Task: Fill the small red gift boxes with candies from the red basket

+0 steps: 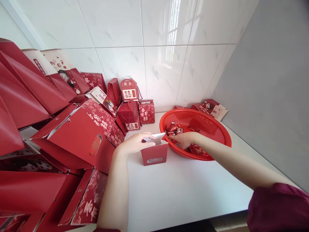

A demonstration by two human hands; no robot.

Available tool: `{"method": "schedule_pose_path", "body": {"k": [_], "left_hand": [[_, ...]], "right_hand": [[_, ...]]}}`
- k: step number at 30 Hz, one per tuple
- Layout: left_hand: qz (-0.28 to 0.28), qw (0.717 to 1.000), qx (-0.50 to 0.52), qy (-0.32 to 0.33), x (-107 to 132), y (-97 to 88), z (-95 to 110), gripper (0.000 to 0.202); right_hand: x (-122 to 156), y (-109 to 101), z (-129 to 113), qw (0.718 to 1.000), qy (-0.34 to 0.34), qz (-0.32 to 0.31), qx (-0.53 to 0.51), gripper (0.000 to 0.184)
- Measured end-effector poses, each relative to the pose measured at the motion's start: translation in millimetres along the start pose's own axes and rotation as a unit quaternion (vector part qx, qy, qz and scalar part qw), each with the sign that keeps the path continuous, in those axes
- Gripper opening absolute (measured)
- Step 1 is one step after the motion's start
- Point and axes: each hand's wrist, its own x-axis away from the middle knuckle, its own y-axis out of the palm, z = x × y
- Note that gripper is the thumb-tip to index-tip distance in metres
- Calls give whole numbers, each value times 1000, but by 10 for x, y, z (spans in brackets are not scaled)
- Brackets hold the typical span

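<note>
My left hand [136, 142] grips the upper left side of a small red paper gift bag [155, 155], fingers over its rim and thumb along the front. The bag stands upright on the white tabletop, its top open and pale inside, with a clear window low on its front. My right hand [184, 139] reaches down into a red plastic basket [228, 135], just right of the bag. Its fingers are curled among small red-wrapped candies [196, 149]; what they hold is hidden.
Many red gift bags [82, 135] are piled on the left. Small red boxes with white lettering [129, 93] stand by the tiled wall [120, 29]. More flat red packages [212, 108] lie behind the basket. A grey panel [270, 80] borders the white tabletop [178, 190] on the right.
</note>
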Motion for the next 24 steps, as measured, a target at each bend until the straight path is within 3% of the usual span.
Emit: {"method": "schedule_pose_path", "body": {"k": [2, 6, 10, 13, 18, 24], "left_hand": [[-3, 1000, -2, 3, -9, 7, -17, 44], [-11, 1000, -7, 14, -15, 10, -21, 45], [-16, 1000, -18, 12, -4, 2, 11, 46], [-15, 999, -20, 20, 2, 2, 7, 47], [-16, 999, -8, 36, -17, 15, -55, 48], [-13, 999, -3, 49, -32, 12, -73, 48]], "right_hand": [[-39, 119, -93, 999, 22, -11, 23, 99], [-129, 186, -80, 996, 55, 39, 53, 94], [-187, 16, 92, 995, 61, 56, 51, 95], [-160, -159, 152, 993, 52, 97, 40, 78], [-1, -416, 10, 978, -11, 209, 1, 41], [155, -573, -192, 962, -94, 246, -77, 25]]}}
